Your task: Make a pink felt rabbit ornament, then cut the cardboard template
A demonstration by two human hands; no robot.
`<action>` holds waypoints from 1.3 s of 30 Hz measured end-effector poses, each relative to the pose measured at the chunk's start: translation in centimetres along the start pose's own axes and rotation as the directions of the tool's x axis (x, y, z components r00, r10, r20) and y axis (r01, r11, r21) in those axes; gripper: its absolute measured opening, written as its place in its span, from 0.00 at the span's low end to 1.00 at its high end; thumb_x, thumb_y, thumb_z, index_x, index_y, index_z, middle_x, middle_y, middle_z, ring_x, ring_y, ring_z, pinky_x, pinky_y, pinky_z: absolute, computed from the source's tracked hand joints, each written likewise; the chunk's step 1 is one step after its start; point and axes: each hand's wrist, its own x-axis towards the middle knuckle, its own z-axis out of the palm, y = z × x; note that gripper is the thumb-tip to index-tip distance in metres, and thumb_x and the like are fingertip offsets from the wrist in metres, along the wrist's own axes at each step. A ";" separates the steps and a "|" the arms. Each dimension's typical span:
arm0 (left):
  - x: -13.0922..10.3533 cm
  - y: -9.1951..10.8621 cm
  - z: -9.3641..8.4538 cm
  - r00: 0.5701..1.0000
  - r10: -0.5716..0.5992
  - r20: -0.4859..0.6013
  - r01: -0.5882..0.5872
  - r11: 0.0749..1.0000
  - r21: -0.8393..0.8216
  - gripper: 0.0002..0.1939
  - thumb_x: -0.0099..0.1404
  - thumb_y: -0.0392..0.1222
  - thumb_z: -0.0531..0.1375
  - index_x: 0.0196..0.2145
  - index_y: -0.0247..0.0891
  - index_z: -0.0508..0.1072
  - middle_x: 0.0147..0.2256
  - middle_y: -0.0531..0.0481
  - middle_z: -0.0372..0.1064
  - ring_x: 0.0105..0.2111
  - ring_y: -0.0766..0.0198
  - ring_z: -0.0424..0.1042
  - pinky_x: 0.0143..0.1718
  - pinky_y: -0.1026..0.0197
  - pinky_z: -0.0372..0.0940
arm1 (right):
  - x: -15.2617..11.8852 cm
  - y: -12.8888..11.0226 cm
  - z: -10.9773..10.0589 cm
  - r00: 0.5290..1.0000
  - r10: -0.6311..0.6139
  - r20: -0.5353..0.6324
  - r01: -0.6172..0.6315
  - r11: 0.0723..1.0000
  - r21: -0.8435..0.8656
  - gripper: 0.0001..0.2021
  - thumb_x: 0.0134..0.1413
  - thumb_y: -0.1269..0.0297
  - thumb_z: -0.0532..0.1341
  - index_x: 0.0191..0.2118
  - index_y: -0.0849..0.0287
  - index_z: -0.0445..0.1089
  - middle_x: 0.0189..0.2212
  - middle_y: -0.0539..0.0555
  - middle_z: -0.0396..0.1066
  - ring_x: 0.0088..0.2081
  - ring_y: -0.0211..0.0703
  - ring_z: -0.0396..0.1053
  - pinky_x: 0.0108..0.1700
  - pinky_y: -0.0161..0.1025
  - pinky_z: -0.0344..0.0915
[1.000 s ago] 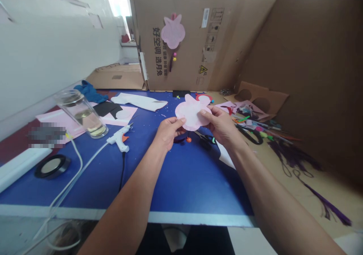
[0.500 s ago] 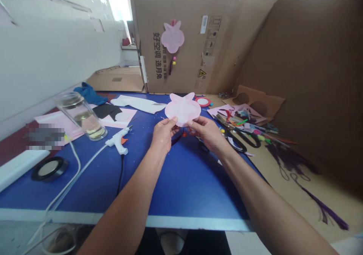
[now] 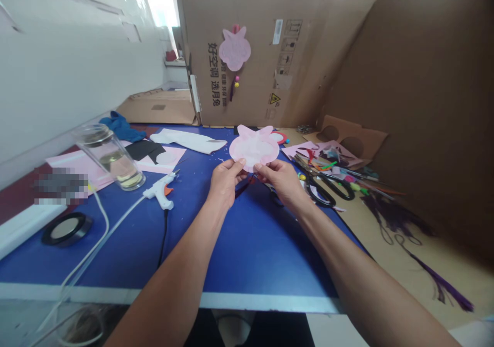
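Above the middle of the blue table, a pink paper cutout [image 3: 253, 144] with a scalloped outline and two pointed tips faces me. My left hand [image 3: 227, 180] pinches its lower left edge, thumb in front. On the lower right edge, my right hand [image 3: 281, 180] grips it the same way. Below the cutout, a dark tassel [image 3: 244, 186] hangs between the hands, partly hidden by the fingers. A similar pink cutout [image 3: 235, 49] with beads and a tassel hangs on the cardboard panel behind.
Left of my hands lie a white glue gun [image 3: 160, 190], a glass jar [image 3: 116, 157] and a black tape roll [image 3: 66, 229]. To the right are scissors [image 3: 322, 182], paper scraps and purple tassels [image 3: 440, 280]. Cardboard walls [image 3: 254, 7] stand behind and at right.
The pink cutout has shifted slightly to the right with both hands still holding it. Everything else on the table stays as it was.
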 end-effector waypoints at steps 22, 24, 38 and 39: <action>0.5 0.0 -0.4 0.996 0.036 -0.080 -0.029 0.996 0.084 0.16 0.54 0.48 0.80 0.29 0.37 0.80 0.28 0.50 0.77 0.29 0.66 0.74 0.37 0.61 0.69 | 0.1 0.1 -0.1 0.998 0.044 0.046 -0.051 0.986 0.156 0.29 0.46 0.31 0.76 0.34 0.55 0.77 0.30 0.52 0.77 0.32 0.42 0.74 0.36 0.39 0.71; 0.5 0.0 -0.4 0.996 0.035 -0.082 -0.028 0.996 0.085 0.17 0.54 0.49 0.80 0.29 0.37 0.80 0.28 0.50 0.77 0.29 0.66 0.74 0.37 0.61 0.69 | 0.1 0.2 -0.2 0.999 0.037 0.029 -0.041 0.984 0.172 0.28 0.46 0.32 0.76 0.35 0.55 0.79 0.32 0.52 0.78 0.34 0.42 0.74 0.36 0.38 0.71; 0.2 -0.2 -0.1 0.999 0.001 -0.045 0.002 0.998 0.061 0.19 0.53 0.49 0.80 0.26 0.37 0.76 0.26 0.50 0.75 0.27 0.66 0.73 0.36 0.62 0.69 | 0.2 0.5 -0.1 1.000 -0.006 0.010 0.006 1.000 0.003 0.24 0.46 0.39 0.77 0.31 0.57 0.78 0.28 0.53 0.79 0.29 0.42 0.72 0.35 0.40 0.67; 0.2 -0.2 -0.1 0.999 0.002 -0.044 0.001 0.998 0.063 0.19 0.53 0.49 0.80 0.26 0.37 0.76 0.25 0.50 0.75 0.27 0.66 0.73 0.36 0.62 0.69 | 0.1 0.4 -0.1 1.000 -0.003 0.018 0.003 1.000 -0.001 0.25 0.46 0.38 0.77 0.31 0.57 0.78 0.28 0.54 0.79 0.29 0.43 0.72 0.36 0.40 0.68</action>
